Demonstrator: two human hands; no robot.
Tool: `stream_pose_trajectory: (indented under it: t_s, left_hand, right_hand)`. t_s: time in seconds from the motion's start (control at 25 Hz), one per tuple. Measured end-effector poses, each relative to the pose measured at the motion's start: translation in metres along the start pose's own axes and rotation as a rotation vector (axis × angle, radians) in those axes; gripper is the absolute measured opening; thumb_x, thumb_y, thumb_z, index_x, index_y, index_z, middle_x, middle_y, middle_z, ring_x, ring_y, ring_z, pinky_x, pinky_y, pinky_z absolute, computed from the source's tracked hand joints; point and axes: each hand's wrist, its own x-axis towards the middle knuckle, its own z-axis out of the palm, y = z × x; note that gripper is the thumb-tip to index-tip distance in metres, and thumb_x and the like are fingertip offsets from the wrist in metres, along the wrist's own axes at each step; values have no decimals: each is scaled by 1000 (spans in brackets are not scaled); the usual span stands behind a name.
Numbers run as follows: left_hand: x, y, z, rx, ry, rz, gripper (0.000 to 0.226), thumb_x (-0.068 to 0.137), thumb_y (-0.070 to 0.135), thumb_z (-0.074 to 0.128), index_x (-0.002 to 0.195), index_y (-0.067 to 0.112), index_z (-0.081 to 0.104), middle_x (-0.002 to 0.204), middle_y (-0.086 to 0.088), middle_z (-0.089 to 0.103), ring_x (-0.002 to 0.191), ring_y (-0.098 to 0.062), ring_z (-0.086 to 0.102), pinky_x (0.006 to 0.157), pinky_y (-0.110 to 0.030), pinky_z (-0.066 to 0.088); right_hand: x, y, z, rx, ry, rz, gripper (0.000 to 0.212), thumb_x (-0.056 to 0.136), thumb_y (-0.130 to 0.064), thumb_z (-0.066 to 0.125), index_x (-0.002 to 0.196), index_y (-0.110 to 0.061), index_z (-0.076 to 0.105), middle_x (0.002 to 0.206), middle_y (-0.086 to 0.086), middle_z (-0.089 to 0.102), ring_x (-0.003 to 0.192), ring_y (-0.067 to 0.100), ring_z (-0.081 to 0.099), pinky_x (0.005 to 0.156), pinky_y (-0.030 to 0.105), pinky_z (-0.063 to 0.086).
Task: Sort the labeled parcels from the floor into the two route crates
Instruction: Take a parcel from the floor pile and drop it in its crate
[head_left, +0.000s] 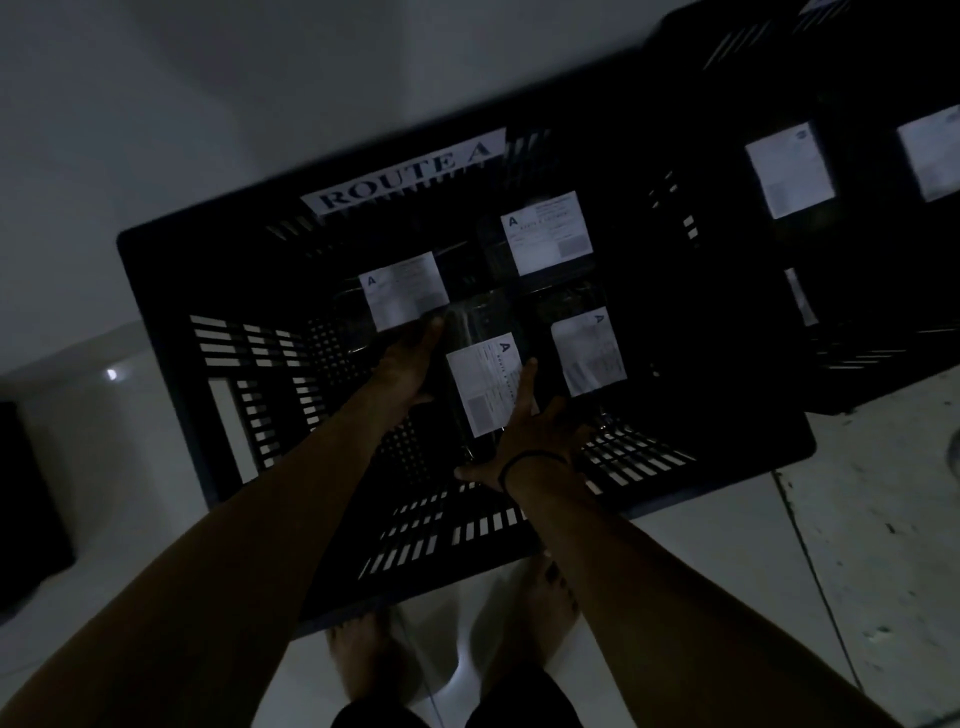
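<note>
Hands meet on one dark parcel (480, 382) inside the Route A crate (150, 270). The left hand (410, 364) lies along the parcel's left edge with its fingers stretched out. The right hand (524, 431) is spread wide, fingers straight, over the parcel's right edge and lower end, so the parcel is held between the two palms. A thin band (524, 464) circles the right wrist. The parcel's white label, marked A, faces up. In the dim light it cannot be told whether the parcel already rests on the crate's bottom.

Three more A-labelled parcels lie in the same crate: one (402, 291) just beyond the left hand's fingertips, one (545, 231) near the far wall, and one (589, 351) just beside the held parcel on its right. A "ROUTE A" sign (405, 171) sits on the far rim.

A second crate (857, 364) stands against the first on the right. It holds parcels with white labels (789, 169) too blurred to read. Bare feet (363, 654) stand on the pale floor (883, 519) at the near rim.
</note>
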Motion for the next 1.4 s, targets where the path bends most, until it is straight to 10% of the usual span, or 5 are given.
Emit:
stream_pose_trajectory:
  t_s: [0.12, 0.24, 0.4, 0.84, 1.4]
  left_hand:
    - [-8, 3, 9, 34, 76, 69, 58, 94, 57, 47, 143, 26, 44, 134, 2, 56, 117, -20, 56, 81, -34, 54]
    - [-17, -5, -1, 618, 329, 487, 81, 92, 55, 54, 155, 16, 20, 159, -12, 25, 145, -28, 28, 110, -35, 34]
    - [-15, -19, -28, 1512, -55, 921, 132, 64, 91, 47, 156, 13, -5, 163, -10, -13, 151, -27, -9, 119, -57, 20]
    - [19, -48, -28, 1682, -8, 974, 133, 64, 97, 32, 155, 4, 2, 163, -19, -4, 151, -34, -5, 120, -55, 13]
    - [17, -53, -26, 1761, -41, 978, 121, 77, 83, 43, 154, 0, -1, 162, -20, -4, 151, -31, -4, 124, -44, 6]
  right_hand:
    - [-1, 0, -3, -11, 59, -87, 150, 58, -58, 84, 145, -24, -34, 156, 20, -23, 146, 43, -5, 114, 62, 9]
    - [-3, 18, -18, -285, 263, -414, 133, 68, -51, 80, 152, -20, -18, 157, 15, -27, 147, 39, -11, 116, 60, 4]
    - [18, 54, -39, -654, 214, -764, 116, 76, -48, 74, 154, -20, -7, 160, 10, -20, 149, 32, -10, 118, 56, 4]
    - [61, 68, -36, -762, 173, -808, 105, 80, -58, 66, 154, -29, -3, 161, 2, -19, 150, 21, -10, 116, 56, 14]
    - [53, 62, -27, -680, 209, -752, 78, 97, -16, 52, 153, -4, -1, 160, 17, -13, 150, 30, -4, 120, 43, 17]
